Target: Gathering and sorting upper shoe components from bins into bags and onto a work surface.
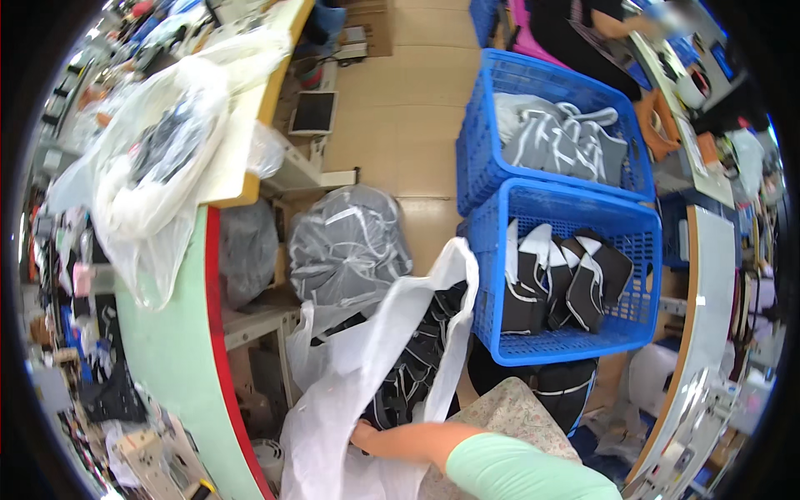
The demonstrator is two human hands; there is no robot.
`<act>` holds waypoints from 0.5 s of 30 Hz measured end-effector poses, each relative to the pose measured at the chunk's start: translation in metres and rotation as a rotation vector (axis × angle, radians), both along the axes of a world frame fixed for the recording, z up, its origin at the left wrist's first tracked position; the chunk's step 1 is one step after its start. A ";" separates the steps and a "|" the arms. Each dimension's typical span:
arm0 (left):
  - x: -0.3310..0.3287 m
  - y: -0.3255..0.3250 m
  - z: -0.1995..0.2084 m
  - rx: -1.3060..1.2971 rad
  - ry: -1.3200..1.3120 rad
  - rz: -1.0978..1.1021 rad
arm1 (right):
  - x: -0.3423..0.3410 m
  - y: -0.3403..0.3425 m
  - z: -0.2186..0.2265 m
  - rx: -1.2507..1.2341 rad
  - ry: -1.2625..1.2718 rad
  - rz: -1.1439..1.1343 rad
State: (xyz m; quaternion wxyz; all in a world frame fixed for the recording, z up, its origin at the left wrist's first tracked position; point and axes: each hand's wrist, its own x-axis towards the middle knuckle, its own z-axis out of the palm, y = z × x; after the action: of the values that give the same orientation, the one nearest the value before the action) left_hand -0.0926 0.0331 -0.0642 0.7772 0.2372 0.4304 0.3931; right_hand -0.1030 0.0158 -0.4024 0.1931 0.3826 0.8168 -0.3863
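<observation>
My right hand (364,435) reaches in from the lower right, below a pale green sleeve (517,468). It is at the side of a large white plastic bag (333,417), and the plastic hides its fingers, so I cannot tell whether they grip the bag. The bag gapes, with one edge standing up high. Inside lie several black fabric pieces with white trim (406,375). My left hand does not show.
Two blue crates stand at right: the nearer crate (500,275) holds black pieces with white trim, the farther crate (467,167) grey ones. A filled grey bag (350,246) sits beyond the white bag. A green-topped table (171,358) lies left. Another person (575,37) sits far right.
</observation>
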 end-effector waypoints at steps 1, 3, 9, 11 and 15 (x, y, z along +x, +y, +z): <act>-0.003 0.002 0.002 0.003 0.005 -0.023 | -0.001 0.004 0.002 -0.026 -0.012 0.094; -0.011 0.001 0.007 -0.002 0.014 -0.061 | 0.022 0.023 0.021 -0.181 0.276 0.251; -0.007 -0.001 0.038 0.014 0.018 -0.132 | 0.168 0.051 0.100 -0.428 0.965 -0.654; -0.005 0.008 0.035 -0.083 0.030 -0.223 | 0.276 0.024 0.111 -0.591 1.102 -0.987; -0.012 -0.004 0.018 -0.086 -0.127 -0.055 | 0.441 -0.061 0.063 -0.346 0.855 -2.053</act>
State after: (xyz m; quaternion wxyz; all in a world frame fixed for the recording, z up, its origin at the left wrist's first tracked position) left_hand -0.1050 0.0286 -0.0462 0.8227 0.1900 0.3902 0.3672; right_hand 0.3385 -0.0448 -0.3392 -0.4618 0.6779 0.0498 -0.5698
